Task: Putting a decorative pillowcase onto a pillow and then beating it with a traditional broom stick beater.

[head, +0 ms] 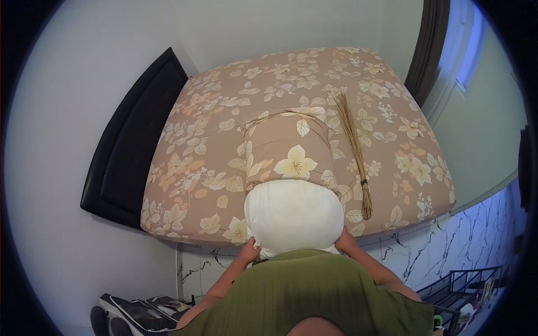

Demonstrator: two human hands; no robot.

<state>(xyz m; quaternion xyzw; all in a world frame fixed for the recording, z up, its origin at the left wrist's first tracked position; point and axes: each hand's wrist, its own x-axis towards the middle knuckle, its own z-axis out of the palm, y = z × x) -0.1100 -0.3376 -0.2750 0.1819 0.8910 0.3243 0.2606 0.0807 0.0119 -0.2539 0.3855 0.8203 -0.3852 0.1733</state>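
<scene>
A white pillow (294,214) lies at the near edge of the bed, its far part inside or under a floral pillowcase (290,147); the join hides which. My left hand (251,251) grips the pillow's near left corner, and my right hand (345,241) has hold of its near right corner. Around the pillow spreads a brown floral fitted sheet (218,126) on the mattress. To the right of the pillowcase lies a broom of thin sticks (355,155), bound near its lower end.
A black padded headboard (134,138) stands at the bed's left end. Brown curtains (428,50) hang at the upper right. Below are a black metal rack (454,290) at right and a dark-trimmed bag (147,313) at left, on or above marble-patterned flooring (466,239).
</scene>
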